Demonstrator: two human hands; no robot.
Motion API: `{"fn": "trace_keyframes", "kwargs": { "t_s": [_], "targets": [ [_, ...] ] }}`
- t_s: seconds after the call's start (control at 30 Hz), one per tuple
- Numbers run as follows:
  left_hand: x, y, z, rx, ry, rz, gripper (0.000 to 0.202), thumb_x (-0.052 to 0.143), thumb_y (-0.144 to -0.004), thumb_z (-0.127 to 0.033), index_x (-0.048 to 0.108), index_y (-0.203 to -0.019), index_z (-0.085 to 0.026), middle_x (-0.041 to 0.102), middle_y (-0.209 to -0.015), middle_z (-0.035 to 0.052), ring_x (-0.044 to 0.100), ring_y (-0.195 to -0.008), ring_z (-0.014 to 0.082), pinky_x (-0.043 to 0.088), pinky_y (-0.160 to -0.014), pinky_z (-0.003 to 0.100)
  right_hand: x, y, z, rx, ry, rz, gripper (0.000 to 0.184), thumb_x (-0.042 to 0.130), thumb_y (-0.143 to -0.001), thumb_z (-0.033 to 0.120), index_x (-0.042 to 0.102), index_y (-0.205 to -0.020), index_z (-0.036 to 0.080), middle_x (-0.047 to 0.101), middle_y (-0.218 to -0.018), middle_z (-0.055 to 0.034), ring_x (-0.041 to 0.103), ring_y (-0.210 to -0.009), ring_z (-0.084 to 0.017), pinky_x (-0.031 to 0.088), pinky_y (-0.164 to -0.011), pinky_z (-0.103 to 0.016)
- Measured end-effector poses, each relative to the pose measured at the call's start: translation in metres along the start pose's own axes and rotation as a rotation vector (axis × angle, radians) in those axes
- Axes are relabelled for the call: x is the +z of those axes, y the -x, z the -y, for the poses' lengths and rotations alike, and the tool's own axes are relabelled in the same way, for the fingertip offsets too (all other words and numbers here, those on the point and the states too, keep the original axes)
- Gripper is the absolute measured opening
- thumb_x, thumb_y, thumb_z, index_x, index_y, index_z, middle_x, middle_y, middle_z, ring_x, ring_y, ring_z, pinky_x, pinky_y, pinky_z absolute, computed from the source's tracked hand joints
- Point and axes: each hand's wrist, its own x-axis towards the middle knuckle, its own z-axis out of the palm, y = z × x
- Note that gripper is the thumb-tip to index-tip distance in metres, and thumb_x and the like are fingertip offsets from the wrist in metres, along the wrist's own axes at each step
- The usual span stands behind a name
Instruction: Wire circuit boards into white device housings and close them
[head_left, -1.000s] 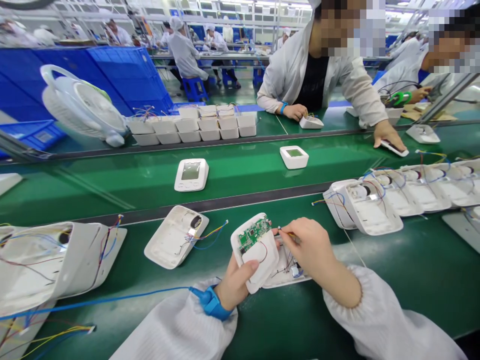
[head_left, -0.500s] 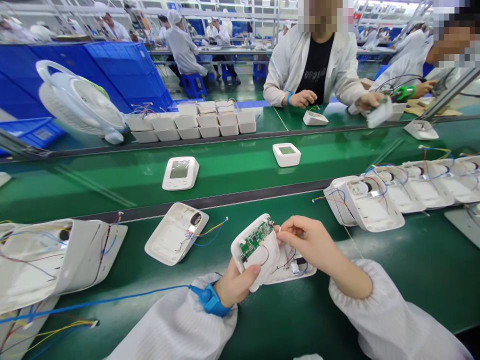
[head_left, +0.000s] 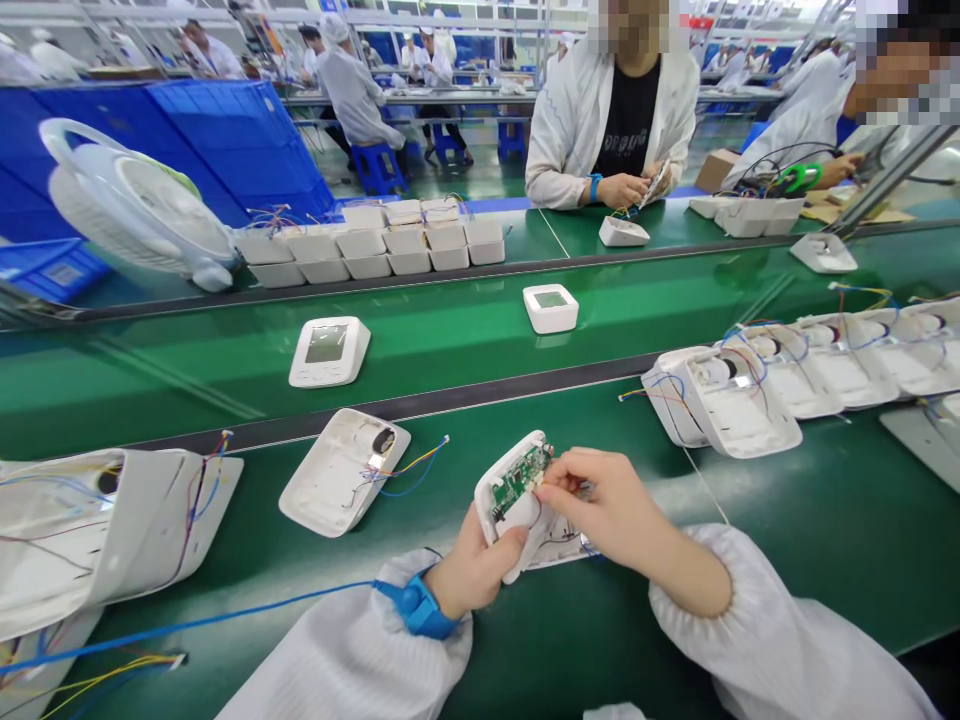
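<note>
My left hand (head_left: 484, 565) is closed around a white plastic housing half (head_left: 487, 485), tilted, its inside facing me. A green circuit board (head_left: 520, 482) sits in that half. With thumb and forefinger pinched, my right hand (head_left: 589, 495) presses at the board's right edge, on what appears to be a small white wire connector, mostly hidden by the fingertips. Behind and below the held half lies another white housing half (head_left: 551, 553) with thin wires, partly covered by my right hand. A blue wrist strap (head_left: 427, 605) with a cord circles my left wrist.
An open white shell with loose wires (head_left: 337, 480) lies to the left. Stacked shells stand at far left (head_left: 150, 530) and right (head_left: 750, 410). Beyond a dark rail (head_left: 450, 393), the green belt (head_left: 435, 340) carries finished-looking display units (head_left: 551, 308). A co-worker (head_left: 611, 130) sits opposite.
My right fingertips have moved left and down onto the board's edge. The held housing half has turned slightly. Units on the belt have shifted left. The co-worker opposite has brought both hands together around a part.
</note>
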Motion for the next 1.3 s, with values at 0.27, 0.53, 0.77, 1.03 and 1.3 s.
{"fn": "trace_keyframes", "kwargs": {
  "t_s": [0.27, 0.53, 0.77, 1.03, 1.3],
  "targets": [
    [0.009, -0.001, -0.013, 0.038, -0.048, 0.030, 0.047, 0.077, -0.068, -0.018, 0.069, -0.113, -0.017, 0.064, -0.131, 0.0106, 0.052, -0.128, 0.0368, 0.035, -0.113, 0.048, 0.002, 0.000, -0.001, 0.011, -0.009, -0.039, 0.017, 0.066, -0.081, 0.018, 0.062, -0.064, 0.019, 0.061, -0.066, 0.0014, 0.055, -0.060, -0.012, 0.042, -0.055, -0.023],
    [-0.003, -0.001, 0.004, -0.020, -0.026, 0.043, 0.054, 0.075, -0.073, -0.029, 0.063, -0.125, -0.017, 0.065, -0.128, 0.0116, 0.053, -0.125, 0.0383, 0.040, -0.108, 0.050, 0.002, 0.001, -0.007, -0.194, 0.257, -0.123, 0.019, 0.068, -0.084, 0.022, 0.062, -0.066, 0.020, 0.061, -0.063, 0.0007, 0.055, -0.063, -0.015, 0.041, -0.063, -0.029],
    [-0.017, -0.001, 0.023, -0.071, 0.067, 0.057, 0.058, 0.078, -0.070, -0.037, 0.063, -0.123, -0.016, 0.067, -0.121, 0.0129, 0.059, -0.114, 0.0376, 0.044, -0.102, 0.050, -0.003, -0.009, -0.022, -0.469, 0.259, -0.176, 0.039, 0.066, -0.089, 0.036, 0.057, -0.125, 0.023, 0.062, -0.123, -0.0112, 0.059, -0.113, -0.024, 0.051, -0.095, -0.040],
    [-0.012, -0.002, 0.005, -0.115, 0.048, 0.087, 0.060, 0.077, -0.073, -0.038, 0.061, -0.127, -0.017, 0.065, -0.127, 0.0136, 0.057, -0.119, 0.0390, 0.044, -0.103, 0.049, -0.003, -0.010, -0.028, -0.570, 0.370, -0.147, 0.044, 0.059, -0.095, 0.038, 0.051, -0.136, 0.021, 0.066, -0.123, -0.0117, 0.067, -0.102, -0.021, 0.054, -0.083, -0.032],
    [-0.016, -0.004, 0.018, -0.048, 0.058, 0.189, 0.064, 0.074, -0.077, -0.045, 0.057, -0.133, -0.019, 0.066, -0.125, 0.0151, 0.061, -0.114, 0.0392, 0.049, -0.098, 0.049, -0.003, -0.010, -0.024, -0.574, 0.250, -0.172, 0.042, 0.069, -0.089, 0.037, 0.057, -0.126, 0.022, 0.070, -0.114, -0.0084, 0.068, -0.097, -0.019, 0.053, -0.082, -0.029]
  ]
}}
